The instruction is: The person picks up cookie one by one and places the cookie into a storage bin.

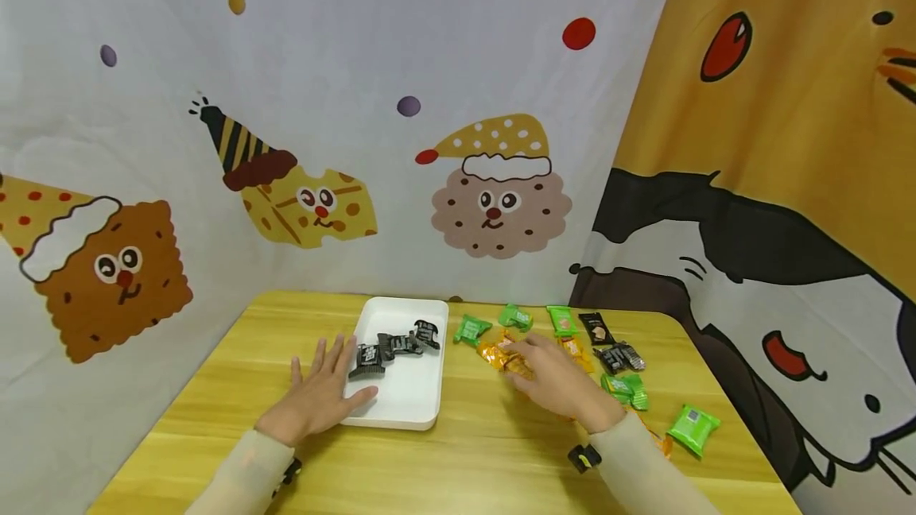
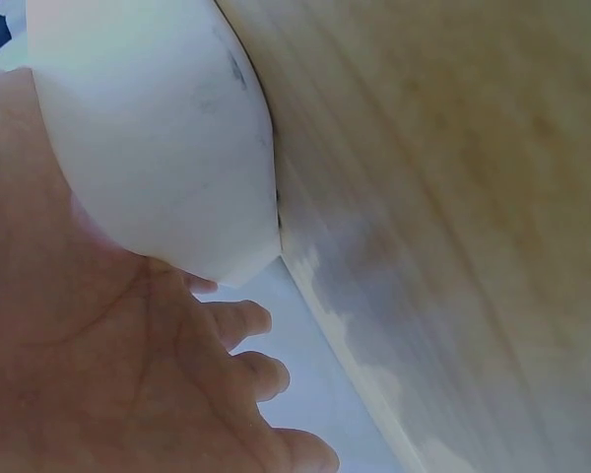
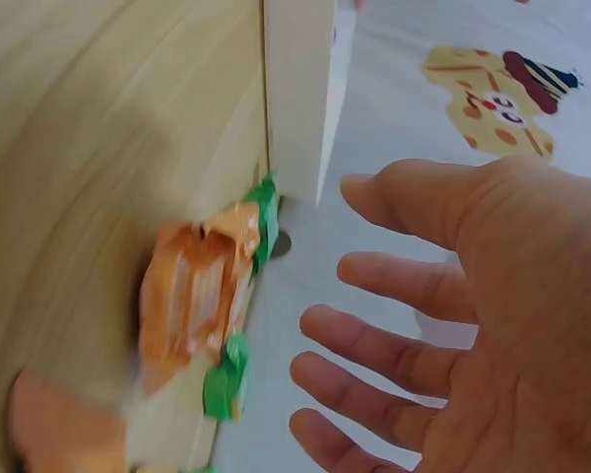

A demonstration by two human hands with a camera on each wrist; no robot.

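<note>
My left hand (image 1: 318, 396) lies with spread fingers along the left rim of a white tray (image 1: 411, 408). In the left wrist view, its palm and fingertips face the tray's outer wall (image 2: 177, 148). Several black-wrapped candies (image 1: 401, 345) sit inside the tray in a slanting row. To the right of the tray, my right hand (image 1: 554, 380) hovers over orange-wrapped candies (image 1: 494, 354) and partly hides them. In the right wrist view its fingers are extended and apart, holding nothing, with an orange-wrapped candy (image 3: 197, 296) below on the table.
Green-wrapped candies (image 1: 472, 330) lie behind the orange ones. Farther right are black-wrapped candies (image 1: 619, 356), and a green packet (image 1: 693, 429) lies near the right edge of the wooden table (image 1: 401, 471). A printed curtain (image 1: 401, 205) hangs right behind the table.
</note>
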